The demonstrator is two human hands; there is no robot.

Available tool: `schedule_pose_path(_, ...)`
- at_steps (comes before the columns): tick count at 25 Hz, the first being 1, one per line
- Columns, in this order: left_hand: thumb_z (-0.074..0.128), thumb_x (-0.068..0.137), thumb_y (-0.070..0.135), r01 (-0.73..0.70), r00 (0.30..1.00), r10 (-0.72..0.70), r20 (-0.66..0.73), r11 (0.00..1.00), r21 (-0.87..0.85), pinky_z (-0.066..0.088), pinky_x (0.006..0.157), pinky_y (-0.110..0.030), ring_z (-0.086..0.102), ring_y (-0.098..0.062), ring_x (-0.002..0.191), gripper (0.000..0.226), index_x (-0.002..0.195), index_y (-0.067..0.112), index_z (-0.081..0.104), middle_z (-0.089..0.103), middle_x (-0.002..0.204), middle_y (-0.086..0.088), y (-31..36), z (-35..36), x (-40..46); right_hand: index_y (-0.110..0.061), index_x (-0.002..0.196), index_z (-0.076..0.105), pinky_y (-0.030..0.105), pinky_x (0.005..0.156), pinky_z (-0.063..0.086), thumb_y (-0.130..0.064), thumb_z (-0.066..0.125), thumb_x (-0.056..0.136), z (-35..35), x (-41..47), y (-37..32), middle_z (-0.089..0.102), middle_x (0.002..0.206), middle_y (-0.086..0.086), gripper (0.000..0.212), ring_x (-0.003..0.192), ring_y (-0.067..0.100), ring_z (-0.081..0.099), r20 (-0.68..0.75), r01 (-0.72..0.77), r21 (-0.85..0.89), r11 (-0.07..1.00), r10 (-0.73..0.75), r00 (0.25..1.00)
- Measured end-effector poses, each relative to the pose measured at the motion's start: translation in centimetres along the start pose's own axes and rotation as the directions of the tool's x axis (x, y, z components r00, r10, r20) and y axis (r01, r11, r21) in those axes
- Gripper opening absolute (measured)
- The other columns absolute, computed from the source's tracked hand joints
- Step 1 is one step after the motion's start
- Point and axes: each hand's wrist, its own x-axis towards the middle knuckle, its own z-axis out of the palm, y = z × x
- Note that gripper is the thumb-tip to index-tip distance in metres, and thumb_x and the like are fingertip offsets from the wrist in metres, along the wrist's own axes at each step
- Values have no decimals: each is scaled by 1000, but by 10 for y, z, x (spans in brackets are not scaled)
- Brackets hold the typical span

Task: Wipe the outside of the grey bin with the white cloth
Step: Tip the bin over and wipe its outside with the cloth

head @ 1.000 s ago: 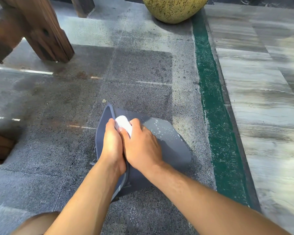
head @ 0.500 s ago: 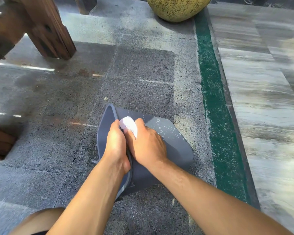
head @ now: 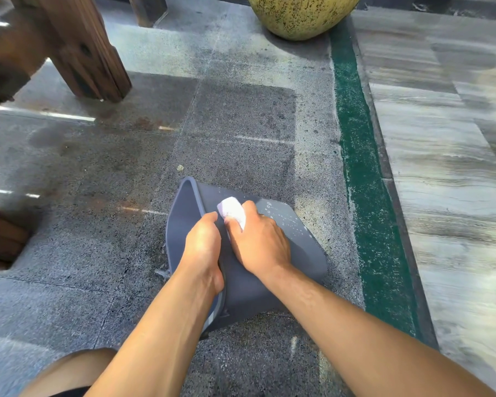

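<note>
Now right hand (head: pixel 259 245) presses cloth (head: pixel 232 210).

Speckled grey stone floor (head: pixel 241 116) with a few things sitting on it.

Grey bin (head: pixel 298 253) lies on its side around the middle, open mouth facing 9 o'clock, water drops on its upper side. A mottled yellow-green pot (head: pixel 301 15) stands at 12 o'clock, and dark wooden legs (head: pixel 92 53) come down at 10 o'clock. A green strip (head: pixel 364 181) runs from 1 down to 5 o'clock, streaky pale tiles (head: pixel 441 167) beyond it. Tiny scrap (head: pixel 180 167) just past the bin's far rim.
</note>
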Motion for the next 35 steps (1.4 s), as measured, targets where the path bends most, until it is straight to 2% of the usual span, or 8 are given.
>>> schedule_pose_path(2,53,101,33,16,1000,-15,-21,1000,26,54,86,-42,68,-28,89,32,117,12,70,74,100,-12,-2,-2,4,-17,111,44,41,64,33,-47,44,102,1,1,5,68,108,16,31,100,39,63,-8,-8,0,1000,8,1000)
schedule_pose_path(5,56,100,34,36,999,-34,-41,997,66,56,93,-46,73,-30,99,31,118,13,71,77,113,-14,-5,-3,6,-17,111,45,41,66,33,-45,44,102,2,2,13,68,110,17,30,102,39,62,-12,-21,10,1000,21,1000)
schedule_pose_path(12,57,104,34,42,997,-34,-67,993,113,53,69,-31,68,-22,81,27,114,12,66,73,95,-6,-8,-4,11,-17,112,46,41,68,34,-45,46,100,5,10,36,70,110,18,30,102,40,63,-28,-85,41,996,86,996)
schedule_pose_path(19,53,106,30,25,995,-13,-96,992,125,53,67,-33,66,-27,81,21,112,12,62,69,96,-9,-18,-8,15,-17,119,48,42,75,41,-45,44,100,10,19,55,70,113,18,33,105,39,63,-43,-128,-4,992,128,991)
schedule_pose_path(23,53,106,29,16,993,-1,-117,991,133,56,77,-39,66,-30,86,21,114,11,63,69,100,-11,-21,-10,19,-16,120,48,41,72,35,-43,44,101,12,22,62,70,112,18,34,105,38,63,-46,-127,-16,992,126,991)
schedule_pose_path(28,52,107,27,13,993,4,-119,990,141,49,64,-30,63,-24,78,18,111,12,62,68,95,-9,-19,-9,15,-15,117,47,42,75,45,-44,43,101,11,26,74,70,111,19,33,102,39,63,-36,-146,-5,989,146,989)
schedule_pose_path(30,54,107,27,16,993,1,-120,989,147,51,67,-31,63,-25,80,19,110,11,63,69,100,-11,-19,-10,16,-16,122,46,44,80,48,-44,43,101,9,28,80,69,112,20,35,103,40,63,-34,-172,-1,985,172,985)
schedule_pose_path(35,57,104,27,18,989,6,-149,987,162,54,98,-48,65,-30,93,17,101,11,64,73,112,-17,-19,-13,17,-20,125,47,42,80,48,-45,44,100,10,38,93,69,113,18,35,102,38,64,-36,-243,14,970,243,969)
